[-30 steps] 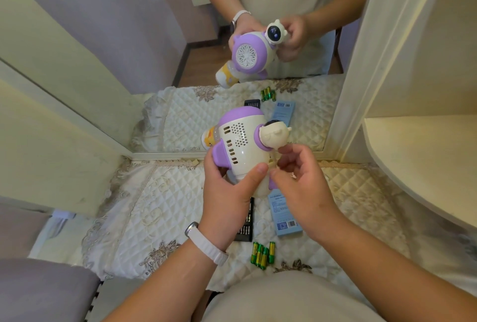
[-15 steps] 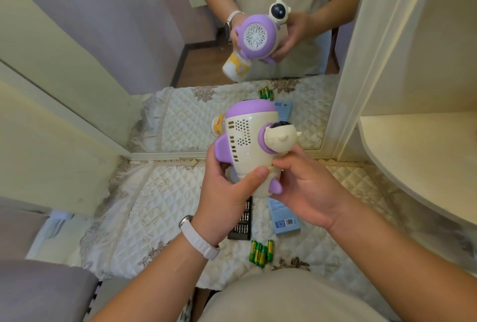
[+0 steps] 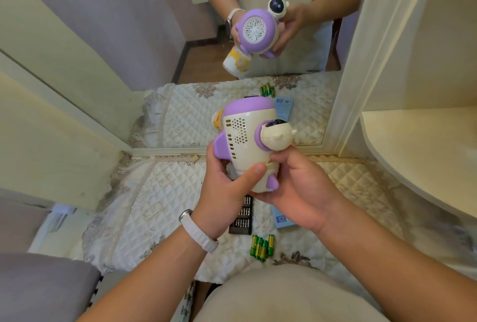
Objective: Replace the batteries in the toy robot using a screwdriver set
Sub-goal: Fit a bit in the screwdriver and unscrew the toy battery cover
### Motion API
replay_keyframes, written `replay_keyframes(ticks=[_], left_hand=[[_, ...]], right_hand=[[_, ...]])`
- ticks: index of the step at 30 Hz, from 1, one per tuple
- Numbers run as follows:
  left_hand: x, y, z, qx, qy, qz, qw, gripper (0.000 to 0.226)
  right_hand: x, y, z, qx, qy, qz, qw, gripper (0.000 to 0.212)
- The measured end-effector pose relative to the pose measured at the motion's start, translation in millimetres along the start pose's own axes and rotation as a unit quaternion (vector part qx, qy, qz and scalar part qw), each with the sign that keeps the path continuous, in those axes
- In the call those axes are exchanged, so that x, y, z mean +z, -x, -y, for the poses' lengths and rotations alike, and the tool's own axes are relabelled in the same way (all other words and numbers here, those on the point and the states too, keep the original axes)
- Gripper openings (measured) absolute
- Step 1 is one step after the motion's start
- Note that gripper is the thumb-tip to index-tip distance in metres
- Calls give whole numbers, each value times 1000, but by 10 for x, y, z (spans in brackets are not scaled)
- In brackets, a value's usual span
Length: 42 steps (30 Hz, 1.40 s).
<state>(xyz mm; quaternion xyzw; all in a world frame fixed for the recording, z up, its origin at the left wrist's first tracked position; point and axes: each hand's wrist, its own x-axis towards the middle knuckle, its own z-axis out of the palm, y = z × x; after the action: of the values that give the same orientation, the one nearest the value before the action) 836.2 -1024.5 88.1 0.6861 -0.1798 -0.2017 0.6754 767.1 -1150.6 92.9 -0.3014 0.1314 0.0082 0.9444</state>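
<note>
A quilted cream cloth (image 3: 144,213) covers the tabletop below a mirror (image 3: 154,37) — cream shelf (image 3: 423,156) at right, grey chair (image 3: 38,288) lower left.

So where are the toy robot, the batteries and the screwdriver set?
toy robot (image 3: 245,140), head view, cream vented body.
batteries (image 3: 262,248), head view, middle of green bunch.
screwdriver set (image 3: 241,218), head view, black bit tray.

A home dressing table: a wall mirror (image 3: 160,24) stands beyond the fingers (image 3: 254,172), a quilted, lace-trimmed cloth (image 3: 160,205) lies beneath them, and a cream shelf (image 3: 423,156) sits to their right.
</note>
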Motion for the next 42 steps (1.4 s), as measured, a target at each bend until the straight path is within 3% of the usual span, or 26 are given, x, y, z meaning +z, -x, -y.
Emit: replay_keyframes(ticks=[4,14,21,29,36,42], left_hand=[[-24,-14,74,-27,7,18,999,71],[-178,124,424,-104,14,6,995,69],[-364,69,606,-120,33,-3,992,68],[-786,-107,564,-120,70,22,990,61],[-1130,-236,526,-125,102,-14,987,64],[-1289,-321,509,-129,91,-44,986,58]], right_hand=[[-22,-44,-52,35,-36,-15,999,59],[-271,-202,-499,124,-119,-65,983,51],[-157,-353,-522,169,-79,-129,974,45],[222,-607,-640,157,-52,-163,973,56],[608,-688,-726,119,-29,-145,982,42],[720,-772,-980,50,88,-240,966,31]])
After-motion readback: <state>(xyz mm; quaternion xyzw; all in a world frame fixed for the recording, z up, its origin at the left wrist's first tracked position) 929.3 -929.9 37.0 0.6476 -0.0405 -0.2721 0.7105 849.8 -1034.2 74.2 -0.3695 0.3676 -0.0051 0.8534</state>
